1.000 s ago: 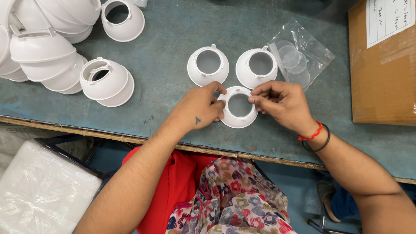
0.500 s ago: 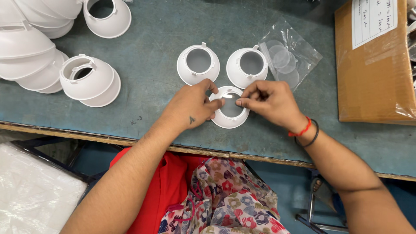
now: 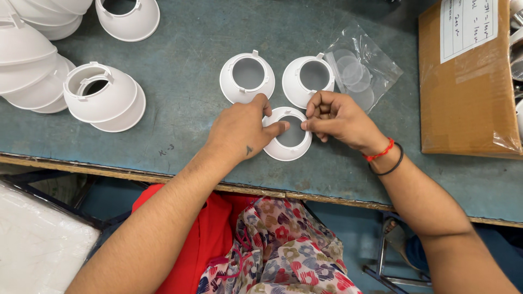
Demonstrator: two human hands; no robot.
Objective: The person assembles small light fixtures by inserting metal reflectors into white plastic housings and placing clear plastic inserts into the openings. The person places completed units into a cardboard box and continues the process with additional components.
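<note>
We take the near cone as our landmark: a white plastic cone with an open top, standing on the blue-green bench close to its front edge. Our left hand rests on the cone's left side, fingers curled over the rim and the forefinger stretched across the opening towards the other hand. Our right hand meets it from the right, thumb and forefinger pinched together at the cone's right rim; whether they grip a small part or only the rim we cannot tell. The remaining right fingers are folded in above the cone.

Just behind the cone stand two more cones side by side, openings up, the right one close by our right knuckles. Behind and to the right of the cone lies a clear bag holding round transparent discs, touching the right cone. Farther right sits a brown carton with a white label. Well to the left of the cone is a pair of nested cones, with a stack of more white shells beyond at the bench's left end, and a single cone behind them.
</note>
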